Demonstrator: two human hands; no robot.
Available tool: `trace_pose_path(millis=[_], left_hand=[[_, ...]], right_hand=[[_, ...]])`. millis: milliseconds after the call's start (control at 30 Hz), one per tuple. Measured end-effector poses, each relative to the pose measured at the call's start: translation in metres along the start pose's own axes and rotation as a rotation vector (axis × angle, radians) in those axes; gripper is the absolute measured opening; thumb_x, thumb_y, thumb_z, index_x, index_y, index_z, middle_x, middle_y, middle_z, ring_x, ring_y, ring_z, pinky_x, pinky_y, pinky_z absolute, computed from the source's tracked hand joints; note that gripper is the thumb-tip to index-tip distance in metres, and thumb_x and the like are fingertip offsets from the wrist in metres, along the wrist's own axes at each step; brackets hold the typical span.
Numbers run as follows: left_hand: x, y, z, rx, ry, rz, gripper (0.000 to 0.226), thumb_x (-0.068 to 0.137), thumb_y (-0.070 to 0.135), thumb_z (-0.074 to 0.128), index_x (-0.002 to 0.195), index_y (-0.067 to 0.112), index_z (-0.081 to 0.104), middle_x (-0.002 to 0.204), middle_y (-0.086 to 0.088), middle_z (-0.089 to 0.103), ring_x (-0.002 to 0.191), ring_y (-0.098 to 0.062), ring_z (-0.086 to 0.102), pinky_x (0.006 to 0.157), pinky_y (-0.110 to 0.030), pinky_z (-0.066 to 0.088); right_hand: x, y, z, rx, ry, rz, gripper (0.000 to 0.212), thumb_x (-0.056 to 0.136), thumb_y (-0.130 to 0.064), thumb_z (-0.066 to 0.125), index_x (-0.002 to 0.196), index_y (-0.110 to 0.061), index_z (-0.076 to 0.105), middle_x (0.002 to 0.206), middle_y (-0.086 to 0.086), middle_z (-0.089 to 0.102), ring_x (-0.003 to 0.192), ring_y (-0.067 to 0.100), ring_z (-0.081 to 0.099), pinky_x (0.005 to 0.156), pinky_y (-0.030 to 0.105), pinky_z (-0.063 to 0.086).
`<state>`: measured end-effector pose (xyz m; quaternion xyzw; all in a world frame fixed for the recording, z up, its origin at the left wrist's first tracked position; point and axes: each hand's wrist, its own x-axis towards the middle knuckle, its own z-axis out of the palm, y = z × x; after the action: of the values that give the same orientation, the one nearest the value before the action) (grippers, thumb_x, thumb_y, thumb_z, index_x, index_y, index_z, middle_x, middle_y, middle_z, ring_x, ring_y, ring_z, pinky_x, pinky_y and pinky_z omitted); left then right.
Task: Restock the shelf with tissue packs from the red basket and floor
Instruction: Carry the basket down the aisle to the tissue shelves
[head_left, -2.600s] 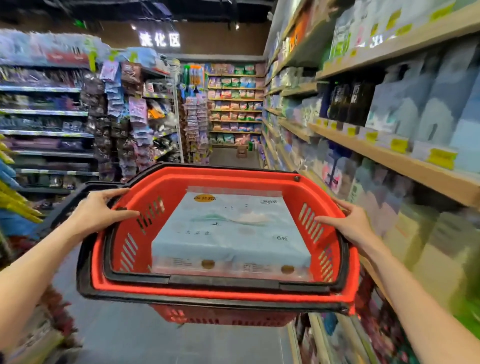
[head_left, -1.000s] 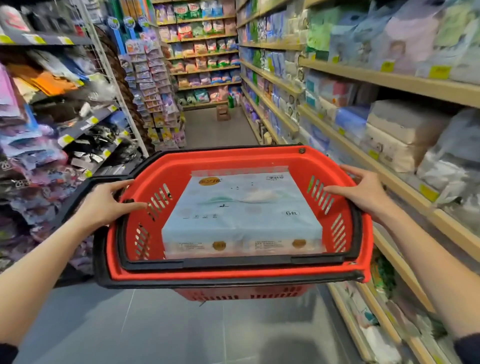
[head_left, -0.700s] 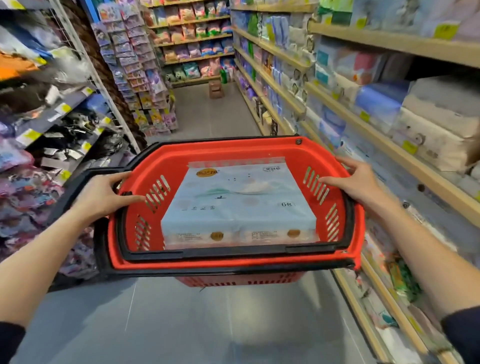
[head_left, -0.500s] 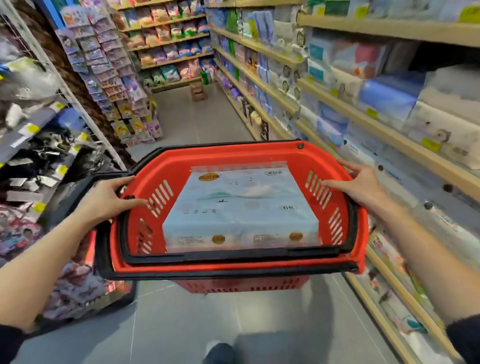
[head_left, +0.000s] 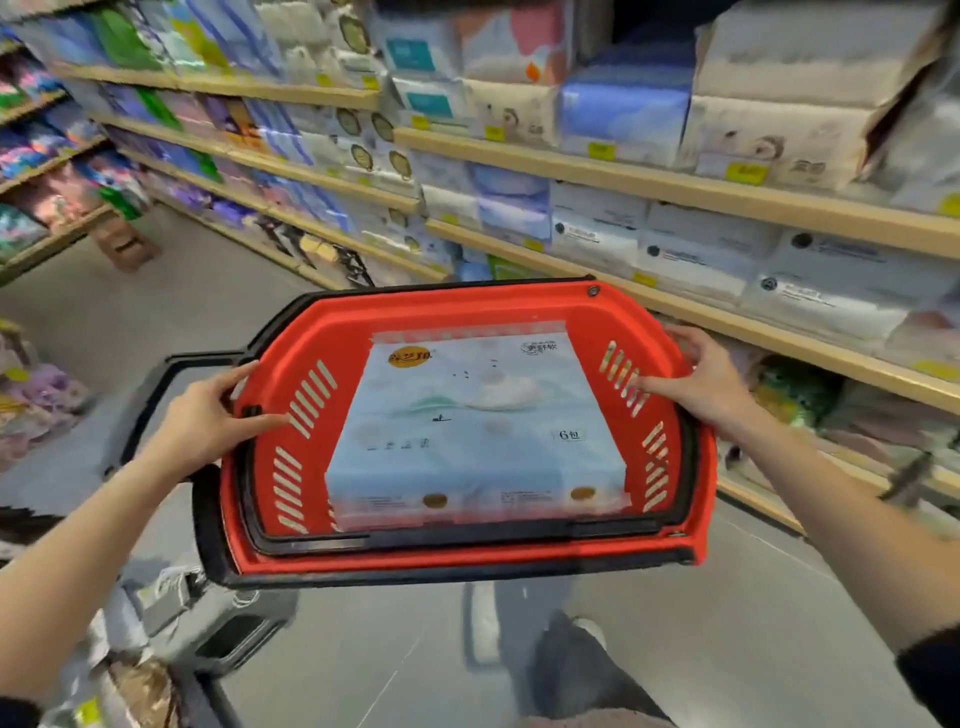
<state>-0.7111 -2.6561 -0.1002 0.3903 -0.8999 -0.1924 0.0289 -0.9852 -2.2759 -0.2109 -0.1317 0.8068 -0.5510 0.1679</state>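
Held mid-air: red basket (head_left: 467, 558), left grip (head_left: 208, 421) curled round left rim, right grip (head_left: 696, 382) round right rim; tissue pack (head_left: 478, 431) flat inside.

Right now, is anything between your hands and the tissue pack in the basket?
Nothing visible covers the tissue pack; it lies exposed in the red basket. But left hand and right hand both grip the basket's sides.

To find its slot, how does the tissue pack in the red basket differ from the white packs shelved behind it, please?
The tissue pack is light blue; the white packs pale grey-white. The tissue pack lies flat in the red basket; the white packs sit stacked on the shelf. Both are rectangular packs.
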Motion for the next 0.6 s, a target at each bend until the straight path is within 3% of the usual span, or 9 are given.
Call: trace_pose_path(millis=[67,133,233,333,400,500,533,600], left_hand=[[0.037,0.004,0.018,-0.014,-0.042,0.040,0.080,0.068,0.032,0.080,0.138,0.021,0.043,0.107,-0.013,0.067,0.080,-0.019,0.056,0.076,-0.035,0.044],[0.071,0.008,0.037,-0.043,-0.093,0.066,0.081,0.069,0.030,0.079,0.139,0.022,0.041,0.111,-0.013,0.066,0.082,-0.019,0.056,0.079,-0.036,0.046],[0.117,0.013,0.063,-0.057,-0.147,0.110,0.082,0.069,0.028,0.079,0.140,0.025,0.039,0.112,-0.013,0.065,0.083,-0.019,0.056,0.079,-0.037,0.046],[0.156,0.026,0.087,-0.079,-0.217,0.170,0.080,0.072,0.024,0.078,0.141,0.025,0.037,0.112,-0.014,0.064,0.082,-0.020,0.054,0.073,-0.034,0.045],[0.185,0.033,0.104,-0.085,-0.284,0.206,0.082,0.071,0.026,0.078,0.142,0.026,0.035,0.106,-0.014,0.065,0.080,-0.022,0.058,0.070,-0.034,0.048],[0.228,0.036,0.131,-0.058,-0.363,0.268,0.086,0.068,0.034,0.079,0.141,0.032,0.034,0.100,-0.009,0.068,0.081,-0.030,0.064,0.072,-0.042,0.053],[0.241,0.036,0.142,-0.074,-0.395,0.296,0.087,0.068,0.033,0.079,0.142,0.032,0.033,0.105,-0.008,0.067,0.085,-0.030,0.064,0.075,-0.043,0.053],[0.267,0.034,0.164,-0.100,-0.456,0.341,0.088,0.069,0.029,0.079,0.143,0.032,0.030,0.119,-0.003,0.061,0.094,-0.024,0.062,0.080,-0.041,0.050]], right_hand=[[0.010,0.006,0.002,-0.031,0.056,0.030,0.076,0.063,-0.015,0.083,0.128,-0.019,0.044,0.111,0.004,0.058,0.091,0.018,0.061,0.081,0.034,0.050],[0.016,0.011,0.002,-0.062,0.097,0.057,0.076,0.063,-0.015,0.083,0.128,-0.016,0.044,0.113,0.003,0.056,0.091,0.014,0.058,0.080,0.025,0.048],[0.018,0.015,0.004,-0.070,0.165,0.117,0.075,0.065,-0.008,0.081,0.128,-0.013,0.042,0.104,0.000,0.056,0.076,-0.003,0.053,0.058,0.002,0.043],[0.016,0.022,0.007,-0.082,0.258,0.181,0.071,0.067,-0.004,0.079,0.127,-0.010,0.042,0.087,-0.012,0.050,0.072,-0.004,0.050,0.053,-0.001,0.040],[0.013,0.029,0.012,-0.088,0.309,0.240,0.070,0.068,-0.002,0.077,0.127,-0.011,0.041,0.083,-0.014,0.048,0.071,-0.002,0.051,0.059,0.006,0.045],[0.010,0.044,0.027,-0.050,0.380,0.338,0.069,0.068,-0.002,0.077,0.126,-0.016,0.041,0.083,-0.010,0.053,0.069,0.003,0.059,0.071,0.034,0.053],[0.008,0.050,0.034,-0.039,0.409,0.367,0.067,0.068,-0.002,0.077,0.124,-0.016,0.041,0.084,-0.010,0.054,0.066,0.000,0.061,0.070,0.034,0.054],[0.005,0.063,0.052,-0.011,0.479,0.418,0.065,0.068,0.000,0.076,0.120,-0.018,0.042,0.085,-0.009,0.055,0.060,-0.010,0.061,0.063,0.023,0.055]])
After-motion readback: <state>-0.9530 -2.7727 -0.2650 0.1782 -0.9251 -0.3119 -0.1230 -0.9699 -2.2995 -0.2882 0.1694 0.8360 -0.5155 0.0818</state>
